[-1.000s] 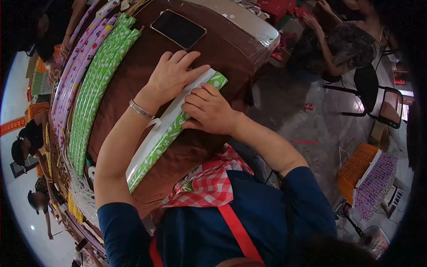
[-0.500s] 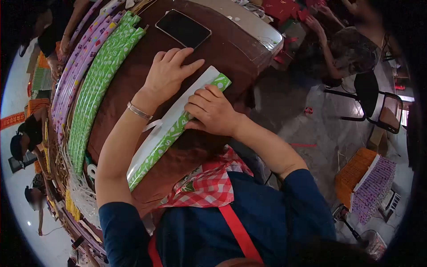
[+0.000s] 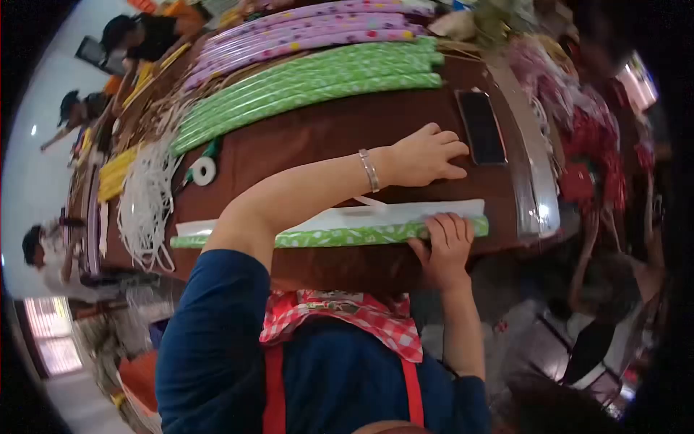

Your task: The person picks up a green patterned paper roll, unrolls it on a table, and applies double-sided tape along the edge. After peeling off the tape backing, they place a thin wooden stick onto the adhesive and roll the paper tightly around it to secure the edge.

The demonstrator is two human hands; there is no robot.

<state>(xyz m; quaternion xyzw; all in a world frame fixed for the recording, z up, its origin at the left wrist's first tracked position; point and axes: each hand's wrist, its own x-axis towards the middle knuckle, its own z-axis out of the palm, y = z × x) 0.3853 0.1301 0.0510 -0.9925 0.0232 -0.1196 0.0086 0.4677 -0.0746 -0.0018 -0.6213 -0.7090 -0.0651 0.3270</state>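
A long strip of green patterned wrapping paper (image 3: 340, 236), with its white back (image 3: 329, 218) showing along the far side, lies left to right before me. Over its right end, my right hand (image 3: 448, 249) curls its fingers on the far side and its thumb on the near side, gripping it. My left hand (image 3: 426, 155) hovers above or rests on the brown tabletop, fingers apart and holding nothing, just left of a dark phone (image 3: 482, 126). A thin white strip (image 3: 370, 202) sticks up from the paper near my left wrist.
Beyond lie several green patterned rolls (image 3: 311, 90) and purple patterned rolls (image 3: 303, 30). Green-handled scissors (image 3: 211, 150), a white tape roll (image 3: 204, 171) and a bundle of white cords (image 3: 144, 210) are at left. A shiny edge (image 3: 538, 202) borders the right. Other people work around.
My view has turned, so the paper now runs left to right instead of slanting. The right hand stays at the paper's right end; the left hand is still near the phone, empty.
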